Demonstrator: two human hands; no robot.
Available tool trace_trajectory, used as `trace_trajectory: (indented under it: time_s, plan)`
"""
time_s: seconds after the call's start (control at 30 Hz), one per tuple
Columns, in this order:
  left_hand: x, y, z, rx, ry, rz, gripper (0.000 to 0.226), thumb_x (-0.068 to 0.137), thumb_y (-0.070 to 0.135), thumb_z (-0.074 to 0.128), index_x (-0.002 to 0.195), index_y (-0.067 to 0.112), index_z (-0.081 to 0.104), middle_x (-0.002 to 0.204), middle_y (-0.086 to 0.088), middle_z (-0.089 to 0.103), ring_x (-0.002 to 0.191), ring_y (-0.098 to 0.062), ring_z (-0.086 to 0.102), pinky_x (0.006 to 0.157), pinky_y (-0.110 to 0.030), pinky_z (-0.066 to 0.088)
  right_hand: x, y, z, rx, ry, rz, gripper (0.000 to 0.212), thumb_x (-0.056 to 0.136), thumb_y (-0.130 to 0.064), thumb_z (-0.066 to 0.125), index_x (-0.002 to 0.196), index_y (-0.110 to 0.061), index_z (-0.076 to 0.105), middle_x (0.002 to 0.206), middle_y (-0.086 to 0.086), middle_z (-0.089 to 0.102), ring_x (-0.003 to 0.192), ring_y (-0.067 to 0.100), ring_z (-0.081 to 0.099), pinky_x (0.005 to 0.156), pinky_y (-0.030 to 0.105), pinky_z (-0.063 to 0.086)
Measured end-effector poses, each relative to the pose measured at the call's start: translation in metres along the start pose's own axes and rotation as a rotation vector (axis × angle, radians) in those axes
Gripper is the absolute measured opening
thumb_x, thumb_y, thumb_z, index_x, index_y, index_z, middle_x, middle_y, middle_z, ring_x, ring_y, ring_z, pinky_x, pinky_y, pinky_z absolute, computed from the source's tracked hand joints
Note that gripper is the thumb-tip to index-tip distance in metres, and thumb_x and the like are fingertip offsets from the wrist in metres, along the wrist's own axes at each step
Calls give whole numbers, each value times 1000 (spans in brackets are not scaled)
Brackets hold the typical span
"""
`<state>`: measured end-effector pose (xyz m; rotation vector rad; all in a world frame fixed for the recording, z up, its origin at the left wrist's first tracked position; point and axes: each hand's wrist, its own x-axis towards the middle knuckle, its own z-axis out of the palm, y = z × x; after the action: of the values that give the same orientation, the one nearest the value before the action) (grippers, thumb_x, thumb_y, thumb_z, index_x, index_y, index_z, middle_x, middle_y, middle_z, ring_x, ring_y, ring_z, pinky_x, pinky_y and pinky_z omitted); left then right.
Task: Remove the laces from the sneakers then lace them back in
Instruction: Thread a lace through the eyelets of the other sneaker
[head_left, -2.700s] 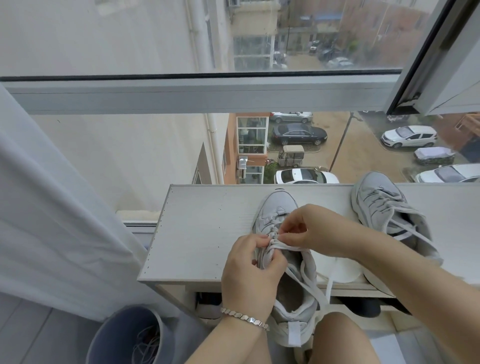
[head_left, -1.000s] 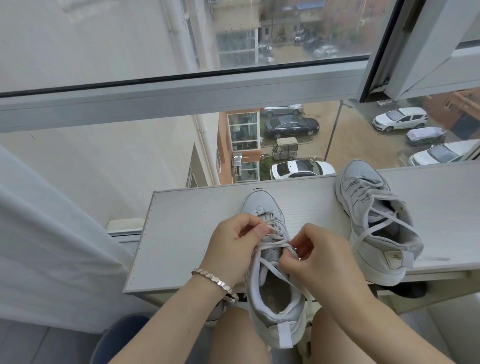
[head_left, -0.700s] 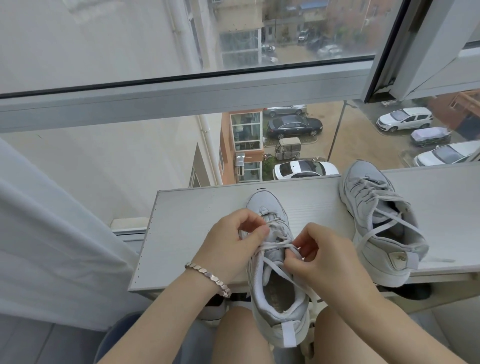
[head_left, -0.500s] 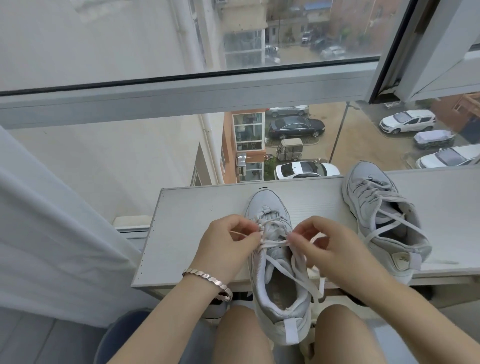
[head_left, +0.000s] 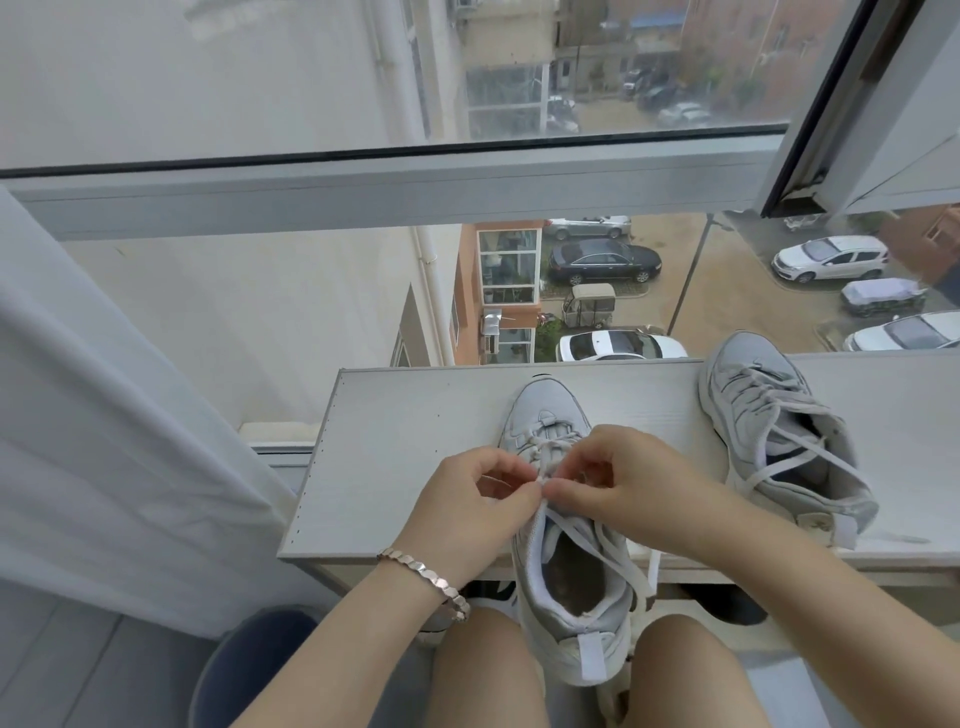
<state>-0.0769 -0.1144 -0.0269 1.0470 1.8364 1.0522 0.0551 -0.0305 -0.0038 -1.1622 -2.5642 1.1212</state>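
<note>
Roughly midway, I judge: the left hand (head_left: 475, 501) and right hand (head_left: 631, 488) both pinch the lace (head_left: 597, 545) at the middle eyelets of the near sneaker (head_left: 545, 410) at the worktop's (head_left: 405, 467) 6 o'clock edge, its ends trailing loose, while the second sneaker (head_left: 779, 441) at 2 o'clock lies loosely laced and untied.

Fingertips meet over the near sneaker (head_left: 550, 415): left hand (head_left: 467, 499) and right hand (head_left: 639, 488) pinch the lace (head_left: 597, 540), covering the middle eyelets, so which hole it's at, can't tell. The bin (head_left: 244, 670) runs off the bottom edge. A dark shoe (head_left: 732, 608) sits mostly hidden under the shelf (head_left: 405, 467).
</note>
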Motion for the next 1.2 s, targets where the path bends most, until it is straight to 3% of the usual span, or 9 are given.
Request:
trace_trajectory:
  time_s: [0.17, 0.3, 0.47, 0.67, 0.77, 0.87, 1.0, 1.1, 1.2]
  plan:
    - [-7, -7, 5, 35, 31, 59, 22, 71, 27, 76, 90, 32, 66, 94, 13, 66, 84, 4, 60, 68, -11, 50, 0, -4, 3, 57, -20, 66, 25, 85, -30, 62, 60, -31, 57, 67, -2, 52, 57, 7, 42, 54, 21, 33]
    - [-8, -10, 9, 57, 84, 78, 23, 71, 25, 76, 91, 31, 67, 94, 13, 64, 81, 3, 61, 67, -11, 49, -3, -7, -1, 195, -99, 106, 25, 89, -20, 56, 64, -18, 54, 64, -3, 47, 54, 6, 39, 51, 16, 31]
    - [-9, -12, 13, 63, 123, 86, 21, 73, 22, 73, 90, 32, 66, 91, 12, 63, 77, 0, 61, 65, -11, 48, -14, 1, -3, 352, -91, 48, 20, 92, -16, 48, 76, -5, 50, 72, 4, 42, 65, 13, 35, 60, 24, 30]
    - [-12, -13, 14, -8, 111, 66, 18, 73, 17, 73, 85, 30, 68, 78, 7, 64, 66, -1, 60, 60, -11, 47, -29, 32, 13, 624, -44, -111, 15, 80, -28, 48, 69, -19, 45, 69, -10, 44, 70, 10, 40, 70, 23, 32]
    - [-14, -12, 16, 22, 141, 80, 16, 76, 15, 70, 87, 26, 69, 77, 5, 65, 66, -1, 60, 56, -7, 44, -33, 38, 22, 546, 27, -173, 19, 80, -40, 48, 68, -25, 47, 82, -13, 50, 81, 8, 45, 75, 16, 35]
    - [-13, -9, 18, 74, 143, 113, 17, 77, 15, 67, 85, 30, 66, 83, 5, 64, 71, 0, 60, 56, -6, 43, -41, 38, 29, 410, 233, -120, 15, 78, -44, 53, 78, -30, 47, 93, -14, 49, 84, 5, 48, 70, 13, 39]
    - [-4, 1, 16, 94, 53, 106, 11, 82, 21, 64, 80, 32, 63, 82, 9, 62, 66, -3, 55, 57, -8, 41, -44, 38, 32, 377, 362, 62, 21, 77, -22, 69, 87, -28, 52, 84, -7, 54, 64, 4, 50, 58, 15, 43]
    - [12, 15, 11, 143, -76, 26, 8, 85, 33, 61, 77, 30, 62, 77, 7, 61, 66, -8, 55, 60, -20, 43, -43, 36, 33, 360, 370, 86, 18, 74, -22, 72, 82, -28, 57, 73, -7, 56, 58, 4, 53, 48, 16, 44]
    - [21, 29, 5, 232, -185, 27, 18, 79, 43, 65, 76, 25, 67, 72, 7, 60, 63, -4, 52, 58, -19, 40, -43, 35, 31, 353, 400, 119, 16, 72, -22, 74, 77, -27, 59, 69, -6, 58, 57, 3, 53, 50, 14, 43]
